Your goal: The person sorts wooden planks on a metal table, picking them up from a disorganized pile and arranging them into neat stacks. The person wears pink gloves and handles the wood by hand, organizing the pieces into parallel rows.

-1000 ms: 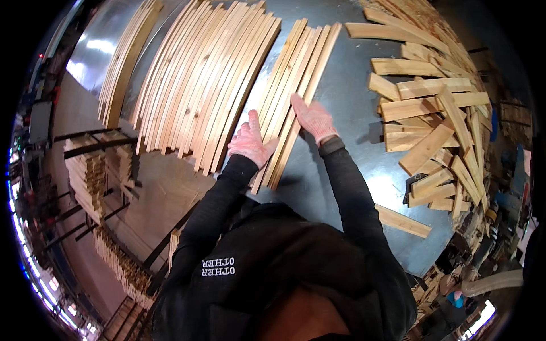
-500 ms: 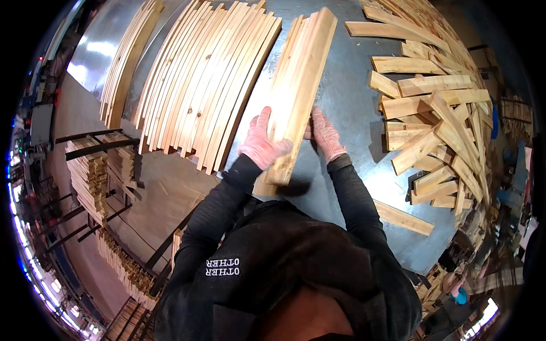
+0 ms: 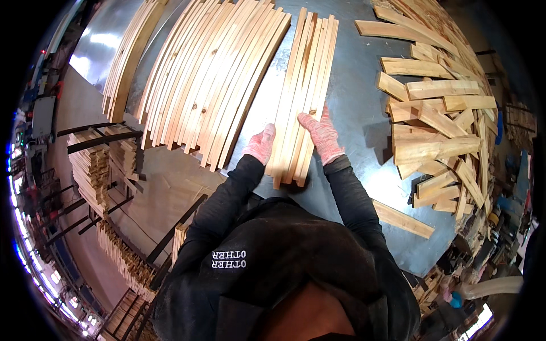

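Note:
A narrow row of wooden slats (image 3: 304,85), standing on edge side by side, lies lengthwise between my gloved hands on the metal table. My left hand (image 3: 260,145) presses along its left side near the close end, thumb up and fingers partly hidden. On the other side my right hand (image 3: 323,136) grips the row, its thumb over the top and its fingers along the outer side. The slats' near ends are slightly uneven. Just to the left lies a wider row of similar slats (image 3: 207,85), apart from the held ones.
On the right sits a jumbled heap of short boards (image 3: 441,116). One loose board (image 3: 401,219) lies near the table's (image 3: 355,74) close right edge. Another slat bundle (image 3: 131,57) is at far left. Below, stacked wood (image 3: 88,176) rests on dark metal racks.
The slats, tilted up with a broad face showing before, now lie down with their narrow edges up. My right hand has come over their top; my left has shifted to their left side.

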{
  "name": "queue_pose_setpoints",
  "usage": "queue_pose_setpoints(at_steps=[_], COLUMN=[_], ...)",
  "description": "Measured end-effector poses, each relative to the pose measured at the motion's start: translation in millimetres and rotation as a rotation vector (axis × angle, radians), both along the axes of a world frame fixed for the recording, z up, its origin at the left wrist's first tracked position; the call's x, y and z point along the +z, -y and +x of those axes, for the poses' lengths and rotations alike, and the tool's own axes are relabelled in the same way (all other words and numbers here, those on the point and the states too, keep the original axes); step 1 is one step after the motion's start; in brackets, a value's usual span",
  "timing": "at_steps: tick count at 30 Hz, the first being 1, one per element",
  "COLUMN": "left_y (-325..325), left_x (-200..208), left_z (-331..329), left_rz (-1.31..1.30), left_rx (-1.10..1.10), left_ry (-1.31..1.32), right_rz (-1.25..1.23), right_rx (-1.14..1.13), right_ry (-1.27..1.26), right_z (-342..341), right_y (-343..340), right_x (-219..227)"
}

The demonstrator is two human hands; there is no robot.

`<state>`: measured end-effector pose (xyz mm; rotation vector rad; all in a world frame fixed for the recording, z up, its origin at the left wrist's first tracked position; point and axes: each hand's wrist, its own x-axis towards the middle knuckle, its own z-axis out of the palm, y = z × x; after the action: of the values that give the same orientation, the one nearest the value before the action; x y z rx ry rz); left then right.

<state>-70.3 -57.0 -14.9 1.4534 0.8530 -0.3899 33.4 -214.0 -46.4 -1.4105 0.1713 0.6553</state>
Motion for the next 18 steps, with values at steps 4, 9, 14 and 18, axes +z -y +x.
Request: queue_pose_setpoints(at_steps=[4, 9, 14, 18], left_y=[-30, -17, -21, -20], left_x=[-25, 91, 58, 26], left_z=[-16, -5, 1, 23], left_rz=[0.400, 0.960, 1.293, 1.432], left_rx=[-0.321, -0.783, -0.523, -0.644], left_ry=[0.021, -0.193, 0.551, 0.407], right_rz=[0.107, -0.484, -0.769, -0.671], right_rx=[0.053, 0.384, 0.336, 0.179], right_ry=[0.056, 0.171, 0.280, 0.194], right_z=[-7, 4, 10, 8], right_y=[-25, -32, -35, -19], right_x=[-6, 8, 39, 16])
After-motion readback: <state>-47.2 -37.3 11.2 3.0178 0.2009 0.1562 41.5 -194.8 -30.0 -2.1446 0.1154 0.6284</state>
